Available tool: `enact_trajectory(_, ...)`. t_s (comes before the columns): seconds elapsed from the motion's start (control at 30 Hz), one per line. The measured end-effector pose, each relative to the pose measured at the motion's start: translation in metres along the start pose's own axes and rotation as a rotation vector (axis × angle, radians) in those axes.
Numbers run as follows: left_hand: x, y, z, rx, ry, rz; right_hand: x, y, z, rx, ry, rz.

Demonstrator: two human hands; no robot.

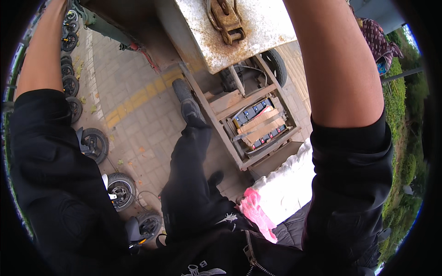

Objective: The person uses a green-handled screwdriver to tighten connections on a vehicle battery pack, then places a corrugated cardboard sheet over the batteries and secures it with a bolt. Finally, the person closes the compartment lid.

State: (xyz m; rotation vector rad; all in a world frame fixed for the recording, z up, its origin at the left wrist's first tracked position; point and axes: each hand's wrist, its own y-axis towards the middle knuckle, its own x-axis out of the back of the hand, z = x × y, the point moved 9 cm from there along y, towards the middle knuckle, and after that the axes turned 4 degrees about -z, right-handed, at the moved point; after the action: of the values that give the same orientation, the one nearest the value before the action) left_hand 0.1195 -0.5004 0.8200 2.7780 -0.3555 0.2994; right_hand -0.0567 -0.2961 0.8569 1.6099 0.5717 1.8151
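Both my arms are raised, and my left hand and my right hand lie beyond the upper edge of the picture. My left forearm [43,50] leaves at the upper left, my right forearm [338,64] at the upper right. Between them is a white, rust-stained metal panel [271,23] with a rusty toggle latch [225,20]. Below it, an open metal frame [230,147] holds a battery pack [262,122] partly covered with brown cardboard. What my hands touch or hold cannot be seen.
A wheel [275,66] sits beside the frame. Several parked scooters, one with a wheel [120,191] near me, line the left side of the paving [133,124]. White padding [287,184] and pink cloth [255,211] lie at lower right. A hedge [398,96] runs along the right.
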Motion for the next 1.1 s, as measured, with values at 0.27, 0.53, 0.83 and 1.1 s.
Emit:
enact_trajectory(0.27, 0.006, -0.09, -0.007, -0.203, 0.086, -0.002, 0.061, -0.135, 0.013, 0.167, 0.119, -0.167)
enact_trajectory(0.53, -0.015, -0.215, 0.01, -0.179, 0.145, -0.063, 0.08, -0.248, 0.004, 0.074, 0.241, -0.188)
enact_trajectory(0.83, -0.055, -0.374, 0.052, -0.068, 0.159, 0.122, 0.087, -0.412, -0.02, -0.081, 0.308, 0.053)
enact_trajectory(1.1, -0.08, -0.474, 0.077, -0.069, 0.479, 0.271, 0.231, -0.29, -0.01, -0.128, 0.49, -0.203)
